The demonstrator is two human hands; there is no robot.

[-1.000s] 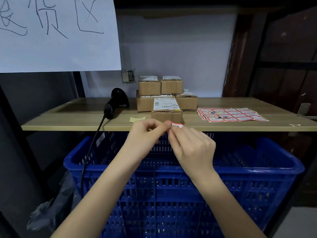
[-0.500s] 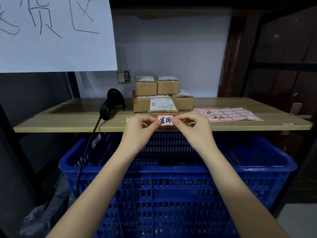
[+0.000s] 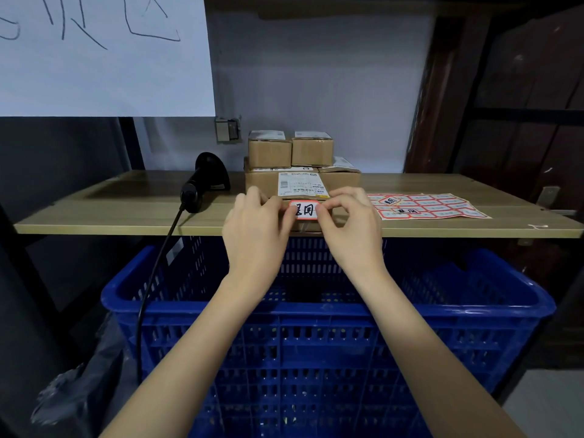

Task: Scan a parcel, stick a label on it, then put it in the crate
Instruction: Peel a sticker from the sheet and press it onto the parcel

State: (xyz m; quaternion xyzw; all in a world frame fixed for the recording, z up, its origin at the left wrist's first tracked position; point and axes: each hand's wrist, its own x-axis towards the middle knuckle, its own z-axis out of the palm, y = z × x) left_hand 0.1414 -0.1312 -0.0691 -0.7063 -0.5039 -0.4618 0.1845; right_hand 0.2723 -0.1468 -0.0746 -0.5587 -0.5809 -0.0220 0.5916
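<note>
Nearest to me, the blue crate is sitting under the front edge of the worktop, and my two forearms are reaching over its open top. A black cable is hanging down past its left side.

Above the crate, my left hand and right hand are meeting at the worktop's front edge. I am pinching the red-bordered label between them, left fingers on its left end and right fingers on its right end, with the remaining fingers curled loosely. The label is lying against the near top edge of the parcel, just below the parcel's white shipping slip; I cannot tell whether it is already stuck down.

To the left of the parcel, the black scanner is resting on the worktop. To the right, a sheet of labels is lying flat, well apart from my hands.

Behind the parcel, a stack of boxes is standing against the pale wall, two small ones on top. At upper left, a white paper sign with handwritten strokes is hanging.
</note>
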